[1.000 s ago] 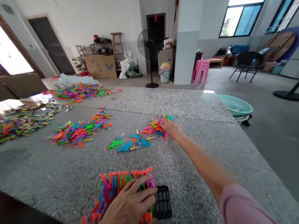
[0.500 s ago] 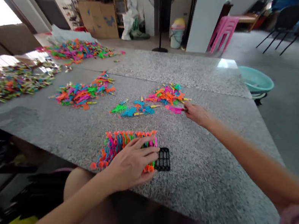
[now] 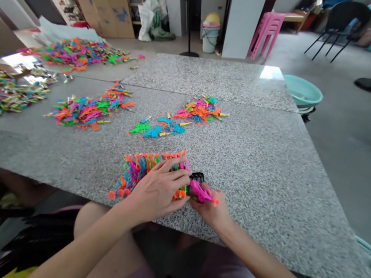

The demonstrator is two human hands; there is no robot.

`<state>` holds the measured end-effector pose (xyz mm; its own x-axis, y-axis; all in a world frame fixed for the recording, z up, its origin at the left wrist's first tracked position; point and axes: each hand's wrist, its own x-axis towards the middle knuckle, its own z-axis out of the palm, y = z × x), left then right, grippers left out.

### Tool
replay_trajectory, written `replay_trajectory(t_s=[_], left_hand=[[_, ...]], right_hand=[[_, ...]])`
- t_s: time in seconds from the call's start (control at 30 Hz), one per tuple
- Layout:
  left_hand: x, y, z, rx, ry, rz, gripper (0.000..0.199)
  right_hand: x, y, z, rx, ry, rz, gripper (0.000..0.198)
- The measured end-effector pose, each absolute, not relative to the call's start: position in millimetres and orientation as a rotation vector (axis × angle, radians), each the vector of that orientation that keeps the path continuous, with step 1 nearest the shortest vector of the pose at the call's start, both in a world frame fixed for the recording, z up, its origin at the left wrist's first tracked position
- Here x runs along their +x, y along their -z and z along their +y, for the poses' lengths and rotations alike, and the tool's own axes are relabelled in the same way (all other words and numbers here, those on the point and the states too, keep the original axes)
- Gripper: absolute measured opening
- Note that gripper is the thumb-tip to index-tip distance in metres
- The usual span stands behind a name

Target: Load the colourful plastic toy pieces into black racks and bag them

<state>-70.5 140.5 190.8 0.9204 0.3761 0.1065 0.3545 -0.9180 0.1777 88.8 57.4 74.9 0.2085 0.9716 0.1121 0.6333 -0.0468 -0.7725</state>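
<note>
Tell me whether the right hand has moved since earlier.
Yes: judged against the granite table, the right hand has drawn nearer, from the rightmost colorful pile to the black rack, holding a pink piece.

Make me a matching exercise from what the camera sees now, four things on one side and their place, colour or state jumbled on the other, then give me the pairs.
Things
1. left hand
2. right hand
3. stacked stools
4. round basin

Descriptions
A. turquoise
B. spread over the packed bright pieces
C. on the floor, beside the pillar
D. holding a pink piece

Right pairs: 1-B, 2-D, 3-C, 4-A
</note>
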Motion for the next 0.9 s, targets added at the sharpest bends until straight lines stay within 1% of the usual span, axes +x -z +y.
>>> replay_trajectory(t_s=[0.1, 0.2, 0.4, 0.57, 0.63, 0.7, 0.77, 0.83, 0.87, 0.9], left_hand=[[-70, -191, 140, 2.928, -0.217, 0.578, 0.028], [-69, -192, 139, 2.924, -0.207, 0.608, 0.029], [-69, -191, 138, 2.919, -0.256, 0.673, 0.04], [-70, -192, 138, 2.911, -0.217, 0.6, 0.05], [-70, -193, 138, 2.895, -0.207, 0.597, 0.047], [-69, -192, 137, 2.885, -0.217, 0.638, 0.038], [-69, -190, 137, 2.887, -0.239, 0.668, 0.029], [-70, -188, 137, 2.887, -0.256, 0.671, 0.025], [-70, -187, 137, 2.884, -0.257, 0.669, 0.025], [-70, -187, 138, 2.88, -0.256, 0.672, 0.024]], right_hand=[[88, -78, 60, -1.948, -0.548, -1.611, 0.005], [83, -85, 61, -2.045, -0.572, -1.679, 0.009], [78, -101, 62, -1.994, -0.687, -1.803, 0.015], [71, -105, 63, -2.041, -0.674, -1.863, 0.02], [68, -106, 63, -2.088, -0.633, -1.89, 0.023], [73, -107, 65, -2.077, -0.602, -1.934, 0.024], [91, -110, 78, -1.929, -0.712, -2.083, 0.022], [121, -114, 107, -1.744, -0.85, -2.244, 0.019], [139, -116, 128, -1.732, -0.843, -2.27, 0.019], [157, -119, 152, -1.865, -0.689, -2.193, 0.022]])
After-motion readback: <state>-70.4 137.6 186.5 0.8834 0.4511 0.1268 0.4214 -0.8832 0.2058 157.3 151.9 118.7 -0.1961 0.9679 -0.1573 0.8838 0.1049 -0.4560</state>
